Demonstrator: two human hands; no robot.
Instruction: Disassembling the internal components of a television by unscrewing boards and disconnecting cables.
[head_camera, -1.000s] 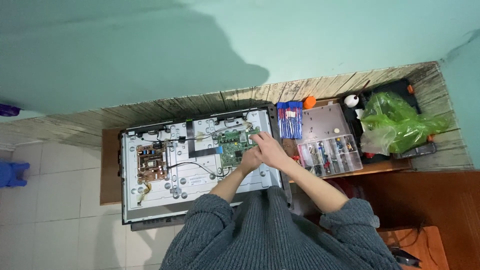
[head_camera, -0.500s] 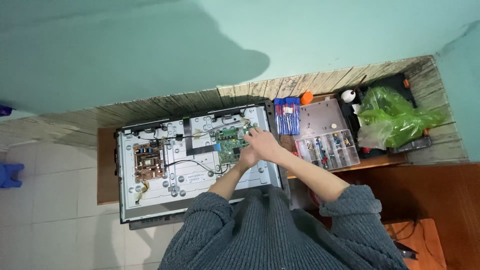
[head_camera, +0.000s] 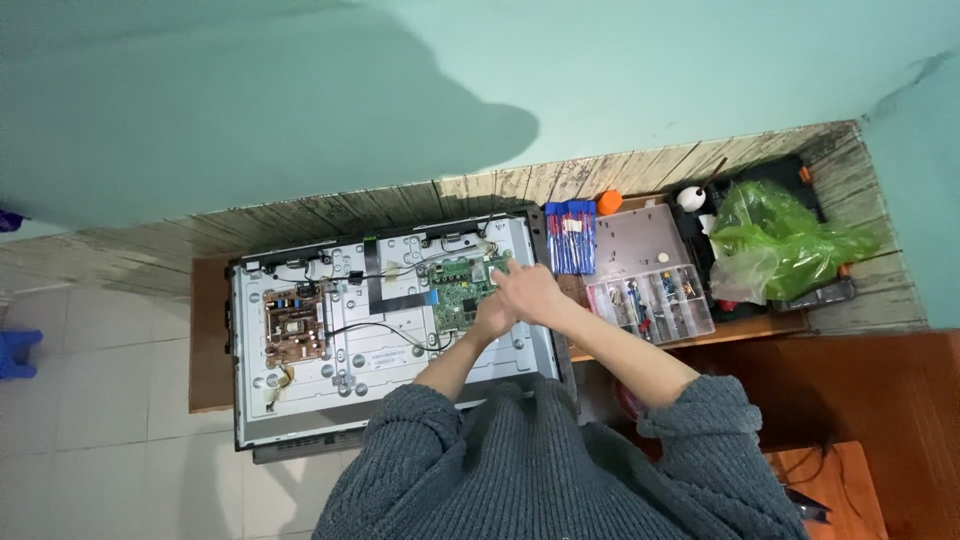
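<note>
Two hands meet over the green circuit board (head_camera: 462, 296), which is mounted on the upper right part of an opened flat television's metal back panel (head_camera: 300, 400). The right hand (head_camera: 530, 292) lies over the board's right edge, its fingers (head_camera: 503, 272) stretched forward and held close together, touching the board. The left hand (head_camera: 492, 318) sits just beneath it, mostly covered; whether its fingers pinch anything I cannot tell. A brown circuit board (head_camera: 294, 326) sits well apart on the left. Beside the television, on the wooden surface (head_camera: 770, 326), lie a clear compartment box (head_camera: 650, 300), blue-handled tools (head_camera: 569, 238) and a green plastic bag (head_camera: 780, 240).
</note>
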